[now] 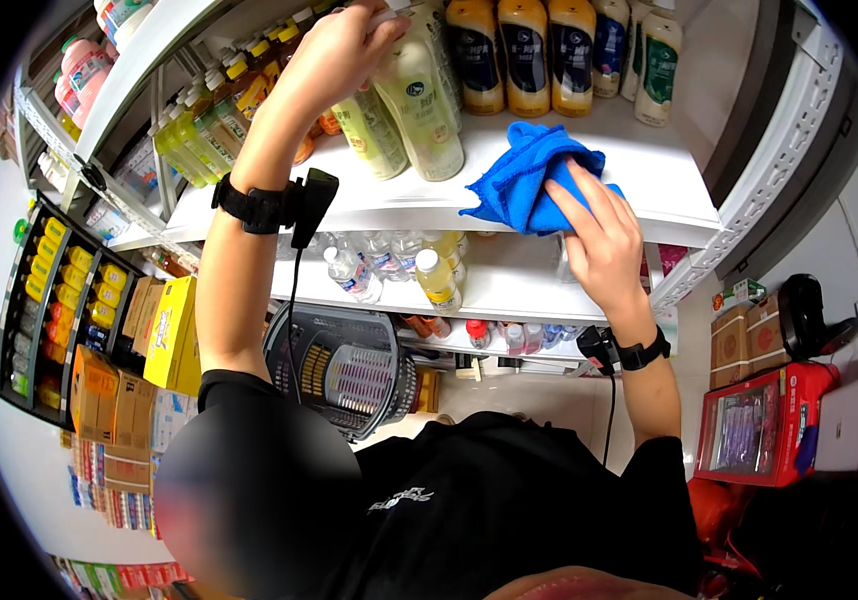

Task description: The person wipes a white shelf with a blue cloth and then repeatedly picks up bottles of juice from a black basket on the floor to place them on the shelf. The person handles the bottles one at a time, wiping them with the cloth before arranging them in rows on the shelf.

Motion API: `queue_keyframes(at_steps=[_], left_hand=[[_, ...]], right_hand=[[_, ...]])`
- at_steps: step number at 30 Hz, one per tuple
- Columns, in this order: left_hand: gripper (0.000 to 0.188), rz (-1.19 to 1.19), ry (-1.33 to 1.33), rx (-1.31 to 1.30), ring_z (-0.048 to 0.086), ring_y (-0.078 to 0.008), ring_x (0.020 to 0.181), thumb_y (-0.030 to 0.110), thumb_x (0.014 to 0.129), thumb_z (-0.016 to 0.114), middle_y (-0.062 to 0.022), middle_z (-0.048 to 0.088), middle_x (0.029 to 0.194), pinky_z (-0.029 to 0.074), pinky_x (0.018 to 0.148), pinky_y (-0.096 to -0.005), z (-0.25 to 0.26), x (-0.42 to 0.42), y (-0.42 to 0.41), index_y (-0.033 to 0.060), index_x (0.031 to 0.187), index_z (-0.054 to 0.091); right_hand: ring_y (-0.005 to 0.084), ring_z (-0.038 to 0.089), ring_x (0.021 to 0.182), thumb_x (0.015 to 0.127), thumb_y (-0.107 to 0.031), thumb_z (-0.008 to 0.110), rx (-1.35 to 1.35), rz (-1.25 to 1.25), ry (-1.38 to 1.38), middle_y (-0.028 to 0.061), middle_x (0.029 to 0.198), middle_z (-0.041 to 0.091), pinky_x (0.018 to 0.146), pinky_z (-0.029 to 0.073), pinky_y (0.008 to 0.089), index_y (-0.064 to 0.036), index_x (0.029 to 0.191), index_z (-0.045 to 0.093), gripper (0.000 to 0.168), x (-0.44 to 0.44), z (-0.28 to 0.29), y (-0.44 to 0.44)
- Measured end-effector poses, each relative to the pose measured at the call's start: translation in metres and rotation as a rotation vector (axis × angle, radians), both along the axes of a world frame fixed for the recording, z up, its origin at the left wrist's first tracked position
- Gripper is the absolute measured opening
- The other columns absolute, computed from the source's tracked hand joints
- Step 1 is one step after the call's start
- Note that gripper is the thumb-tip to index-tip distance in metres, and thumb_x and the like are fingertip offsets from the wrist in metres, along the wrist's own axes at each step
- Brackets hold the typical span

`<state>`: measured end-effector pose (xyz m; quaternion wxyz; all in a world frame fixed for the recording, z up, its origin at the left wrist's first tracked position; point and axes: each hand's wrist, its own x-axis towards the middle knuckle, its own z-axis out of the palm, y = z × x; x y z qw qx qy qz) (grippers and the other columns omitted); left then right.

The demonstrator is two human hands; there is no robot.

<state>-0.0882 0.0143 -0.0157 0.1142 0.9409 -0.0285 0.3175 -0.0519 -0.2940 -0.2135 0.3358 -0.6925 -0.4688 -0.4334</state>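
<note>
My left hand (pixel 354 46) is at the top of the view, its fingers closed around the cap end of a tall pale-green drink bottle (pixel 423 112). That bottle leans slightly on the white metal shelf (pixel 489 161). Another pale-green bottle (pixel 372 135) stands just left of it. To the right, my right hand (pixel 597 232) presses on a crumpled blue cloth (pixel 541 180) at the shelf's front edge, fingertips sunk in its folds. Behind the cloth stand several orange-and-navy bottles (pixel 522 56) and a white bottle with a green label (pixel 659 67).
Rows of green tea bottles (pixel 192 142) fill the shelf's left part. A lower shelf holds water bottles (pixel 354 274) and a yellow drink bottle (pixel 438 281). Below it is a grey plastic basket (pixel 279 337). A perforated upright (pixel 751 157) bounds the right; cartons and a red box (pixel 789 427) stand beyond.
</note>
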Motion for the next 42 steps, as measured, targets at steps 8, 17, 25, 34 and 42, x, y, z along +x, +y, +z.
queue_keyframes(at_steps=[8, 17, 25, 34, 42], left_hand=[[0.056, -0.034, 0.043, 0.323, 0.070, -0.0277, 0.072, 0.043, 0.095, 0.068, -0.0205, 0.070, 0.093, 0.058, 0.067, -0.0386, 0.006, -0.005, -0.012, 0.0029, 0.133, 0.057], [0.072, 0.089, -0.003, 0.421, 0.070, -0.0360, 0.087, 0.030, 0.085, 0.080, -0.0246, 0.069, 0.098, 0.058, 0.073, -0.0417, 0.000, -0.016, -0.026, 0.0013, 0.142, 0.046], [0.080, 0.322, -0.080, 0.483, 0.067, -0.0464, 0.098, 0.034, 0.084, 0.081, -0.0316, 0.060, 0.119, 0.058, 0.082, -0.0476, -0.010, -0.048, -0.049, 0.0005, 0.144, 0.040], [0.111, -0.326, 0.186, -0.028, 0.052, -0.0361, 0.133, 0.064, 0.069, 0.082, -0.0192, 0.053, 0.144, 0.044, 0.106, -0.0444, -0.096, -0.208, -0.016, 0.0008, 0.150, 0.041], [0.105, 0.013, 0.154, -0.129, 0.047, -0.0436, 0.134, 0.045, 0.067, 0.091, -0.0241, 0.043, 0.148, 0.040, 0.111, -0.0479, -0.125, -0.397, 0.031, 0.0027, 0.150, 0.041]], right_hand=[[0.0344, 0.064, 0.116, 0.067, 0.007, 0.064, 0.019, 0.043, 0.061, 0.0174, 0.134, 0.063, 0.097, 0.049, 0.0440, -0.011, 0.126, 0.070, 0.062, 0.003, -0.003, 0.000], [0.0350, 0.064, 0.114, 0.067, 0.007, 0.064, 0.014, 0.042, 0.084, 0.0175, 0.133, 0.063, 0.096, 0.050, 0.0446, -0.012, 0.125, 0.070, 0.062, 0.002, -0.002, 0.002], [0.0364, 0.065, 0.108, 0.069, 0.007, 0.061, 0.032, 0.024, 0.111, 0.0176, 0.133, 0.064, 0.095, 0.051, 0.0448, -0.011, 0.127, 0.069, 0.061, -0.001, -0.004, 0.007], [0.0414, 0.067, 0.111, 0.061, 0.009, 0.065, 0.033, 0.526, 0.208, 0.0274, 0.125, 0.066, 0.095, 0.053, 0.0470, 0.003, 0.130, 0.057, 0.070, -0.082, -0.015, 0.065], [0.0393, 0.067, 0.112, 0.064, 0.005, 0.064, -0.087, 0.840, 0.058, 0.0220, 0.123, 0.068, 0.091, 0.053, 0.0478, -0.001, 0.129, 0.060, 0.065, -0.229, -0.001, 0.207]])
